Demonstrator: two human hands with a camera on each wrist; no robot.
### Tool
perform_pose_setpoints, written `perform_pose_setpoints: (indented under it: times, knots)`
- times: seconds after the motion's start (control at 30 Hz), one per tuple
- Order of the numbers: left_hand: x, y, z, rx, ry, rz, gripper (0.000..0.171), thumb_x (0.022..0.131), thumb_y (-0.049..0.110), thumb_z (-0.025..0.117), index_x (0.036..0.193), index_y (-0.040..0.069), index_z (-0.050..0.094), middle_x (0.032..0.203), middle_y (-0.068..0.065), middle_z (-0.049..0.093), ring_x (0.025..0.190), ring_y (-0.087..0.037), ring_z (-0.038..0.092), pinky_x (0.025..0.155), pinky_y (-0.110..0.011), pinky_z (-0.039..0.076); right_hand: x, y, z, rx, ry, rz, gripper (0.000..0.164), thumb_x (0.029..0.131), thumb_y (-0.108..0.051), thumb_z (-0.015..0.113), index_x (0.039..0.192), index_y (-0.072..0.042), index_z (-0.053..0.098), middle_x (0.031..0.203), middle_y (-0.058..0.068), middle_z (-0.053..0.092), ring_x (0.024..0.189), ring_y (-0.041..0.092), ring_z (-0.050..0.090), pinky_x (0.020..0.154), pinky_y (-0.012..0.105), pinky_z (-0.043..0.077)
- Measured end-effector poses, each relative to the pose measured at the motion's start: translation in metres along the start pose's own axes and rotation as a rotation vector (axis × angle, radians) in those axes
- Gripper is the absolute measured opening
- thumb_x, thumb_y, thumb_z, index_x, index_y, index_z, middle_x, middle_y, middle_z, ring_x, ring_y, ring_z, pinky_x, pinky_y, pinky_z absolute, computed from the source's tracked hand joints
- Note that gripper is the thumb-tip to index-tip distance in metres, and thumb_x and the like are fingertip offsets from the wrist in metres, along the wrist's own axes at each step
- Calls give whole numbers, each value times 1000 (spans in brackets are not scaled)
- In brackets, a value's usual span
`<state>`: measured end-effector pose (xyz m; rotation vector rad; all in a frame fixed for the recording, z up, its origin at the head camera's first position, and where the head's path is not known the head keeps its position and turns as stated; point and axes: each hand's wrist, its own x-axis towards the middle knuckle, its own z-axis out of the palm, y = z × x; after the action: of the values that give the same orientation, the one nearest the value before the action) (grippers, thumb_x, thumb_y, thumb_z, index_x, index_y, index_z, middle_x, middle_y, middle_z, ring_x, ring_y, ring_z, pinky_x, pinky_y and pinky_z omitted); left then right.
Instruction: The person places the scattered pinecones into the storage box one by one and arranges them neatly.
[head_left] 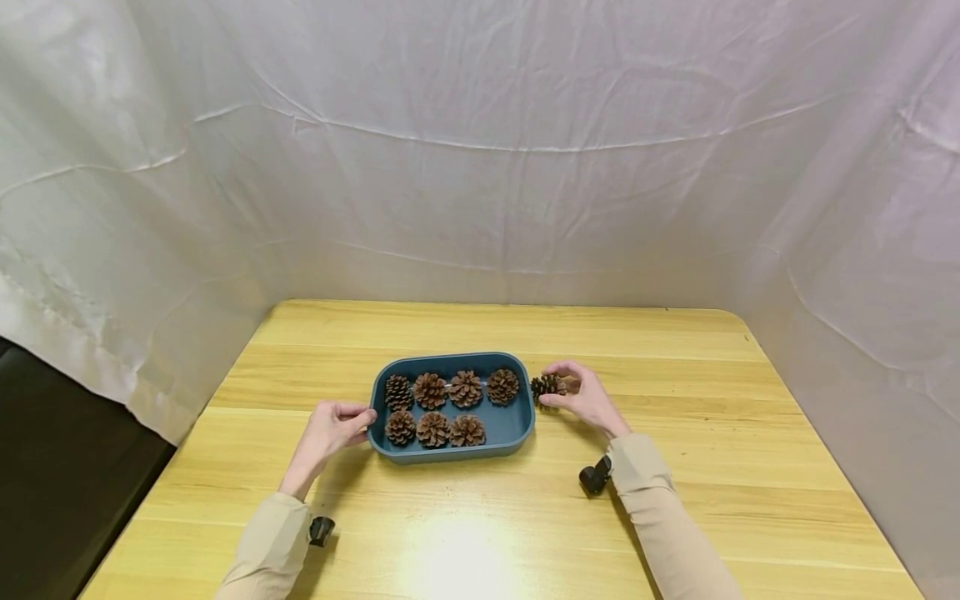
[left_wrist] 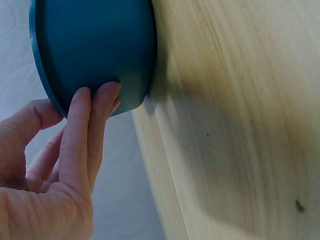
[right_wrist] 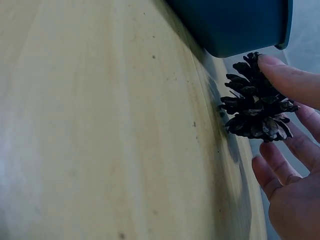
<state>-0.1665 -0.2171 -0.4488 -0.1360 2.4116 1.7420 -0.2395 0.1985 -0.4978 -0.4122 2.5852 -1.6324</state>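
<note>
A blue oblong tray (head_left: 457, 456) stands on the wooden table with several brown pine cones (head_left: 432, 429) in two rows inside it. My left hand (head_left: 335, 433) grips the tray's left end. In the left wrist view, its thumb is at the rim and its fingers (left_wrist: 76, 135) lie against the outer wall. Just outside the tray's right end, my right hand (head_left: 587, 397) holds another pine cone (right_wrist: 257, 102) between thumb and fingers. That cone looks darker in the right wrist view, close beside the tray wall (right_wrist: 235, 27).
The light wooden table (head_left: 712, 467) has rounded far corners. Pale fabric curtains (head_left: 480, 167) hang behind it and on both sides. A dark surface (head_left: 67, 467) shows at the lower left. Each wrist bears a small black camera (head_left: 596, 476).
</note>
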Motion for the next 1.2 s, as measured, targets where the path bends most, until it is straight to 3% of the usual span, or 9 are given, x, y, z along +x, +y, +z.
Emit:
perform_pose_setpoints:
  times: [0.17,0.3,0.5,0.67,0.8,0.9,1.2]
  knots:
    - [0,1,-1,10,-3,13,34,97,3,63,122,-20,60,119,-34,67,87,-12,74,80,-27,65,0,2,0,11,21,-37,46,81,-16,83,122,-6,64,126,17,66,108,28,60,94,35,53]
    - [0,1,0,9,0,11,34,97,3,63,122,-20,60,120,-34,67,85,-10,73,80,-26,65,1,4,0,13,42,-71,45,82,-15,82,121,-4,65,120,17,68,99,20,62,84,24,53]
    - [0,0,0,15,6,5,33,97,2,63,122,-19,61,118,-35,67,80,-4,71,79,-23,65,0,2,-3,34,51,6,49,83,-13,82,127,-1,63,126,23,67,105,29,63,89,25,53]
    - [0,0,1,12,7,4,33,97,2,63,121,-19,61,118,-35,67,80,-4,71,78,-24,65,-1,-6,-3,35,59,40,51,85,-8,80,131,3,61,125,27,66,100,27,63,87,22,53]
    - [0,1,1,17,10,6,33,96,3,64,121,-19,62,118,-34,67,80,-4,71,79,-24,65,-4,-16,-4,46,65,59,51,84,-3,79,131,5,61,125,30,65,100,31,63,90,28,53]
    - [0,1,1,20,11,5,33,96,3,64,121,-19,62,117,-34,68,80,-4,71,78,-24,65,-5,-18,-5,44,67,60,50,86,-4,77,132,5,60,126,30,64,102,33,63,93,34,54]
    - [0,0,1,29,12,11,32,96,3,64,121,-19,62,118,-34,67,82,-5,71,79,-24,65,-4,-11,-6,63,87,20,53,86,-13,79,135,-2,61,129,24,66,105,22,62,96,30,53]
